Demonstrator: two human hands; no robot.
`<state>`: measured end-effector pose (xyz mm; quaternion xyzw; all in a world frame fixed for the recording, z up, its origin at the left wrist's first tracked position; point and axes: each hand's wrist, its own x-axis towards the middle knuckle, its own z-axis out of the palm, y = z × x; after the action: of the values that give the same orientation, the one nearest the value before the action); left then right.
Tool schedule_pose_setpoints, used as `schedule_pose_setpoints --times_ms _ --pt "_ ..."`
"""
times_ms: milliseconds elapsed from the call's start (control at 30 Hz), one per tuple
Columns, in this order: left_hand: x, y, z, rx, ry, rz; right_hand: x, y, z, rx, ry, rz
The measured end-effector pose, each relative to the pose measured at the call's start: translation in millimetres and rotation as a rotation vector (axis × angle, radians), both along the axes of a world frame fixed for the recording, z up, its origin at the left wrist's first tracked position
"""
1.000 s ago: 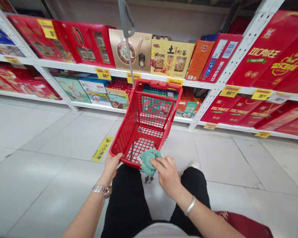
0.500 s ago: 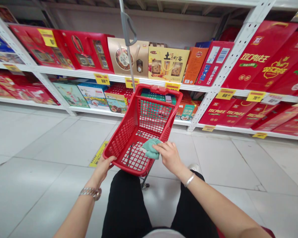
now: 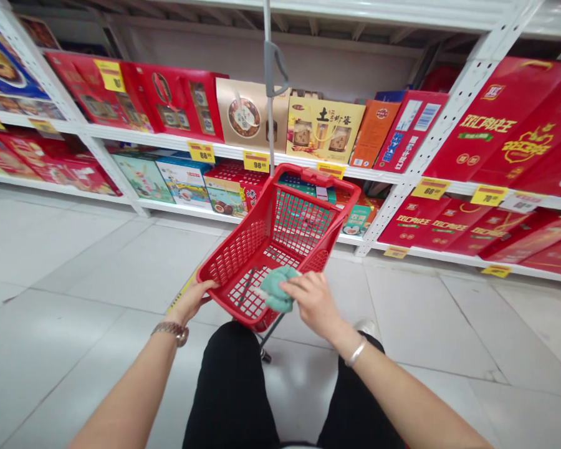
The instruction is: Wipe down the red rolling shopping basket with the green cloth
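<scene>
A small red shopping cart (image 3: 244, 240) with a grid-walled plastic basket stands tilted in front of my knees. My left hand (image 3: 191, 302) grips the basket's near left rim, thumb over the edge and the other fingers partly hidden. Bunched in my right hand (image 3: 312, 301) is a green cloth (image 3: 278, 289), held over the near right rim of the basket. Whether the cloth touches the rim cannot be made out. A grey pole with a hook-like grip (image 3: 275, 70) rises from behind the cart's far left corner.
White shelving (image 3: 166, 138) with boxed goods runs across behind the cart. Red gift boxes (image 3: 489, 112) fill its right side. Yellow price tags (image 3: 256, 161) hang along the shelf edges. Pale floor tiles (image 3: 98, 337) surround me, and a yellow floor sticker (image 3: 183, 292) lies left of the cart.
The cart's far end has shifted right in view, and less of the yellow floor sticker shows. My right hand and the cloth have moved slightly left. My left hand stays on the rim.
</scene>
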<state>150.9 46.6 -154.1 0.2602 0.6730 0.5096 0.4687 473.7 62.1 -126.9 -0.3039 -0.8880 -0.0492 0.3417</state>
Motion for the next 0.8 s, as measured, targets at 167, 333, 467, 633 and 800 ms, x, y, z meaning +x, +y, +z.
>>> schedule_pose_setpoints --times_ms 167,333,467,633,800 --pt "-9.8 20.3 -0.8 0.017 -0.026 -0.019 -27.4 -33.0 -14.0 0.027 -0.071 0.095" --pt "-10.3 31.9 0.4 0.03 -0.04 -0.08 -16.4 -10.2 -18.8 0.026 -0.011 0.01" --pt "-10.2 39.5 -1.3 0.012 -0.029 -0.109 16.6 21.2 -14.3 0.049 0.012 -0.085" --pt "-11.5 47.4 -6.2 -0.019 0.044 -0.098 60.1 54.5 -6.4 0.024 0.038 -0.342" --pt "4.0 45.0 -14.7 -0.004 0.234 0.105 66.0 59.6 -6.7 0.022 0.038 -0.365"
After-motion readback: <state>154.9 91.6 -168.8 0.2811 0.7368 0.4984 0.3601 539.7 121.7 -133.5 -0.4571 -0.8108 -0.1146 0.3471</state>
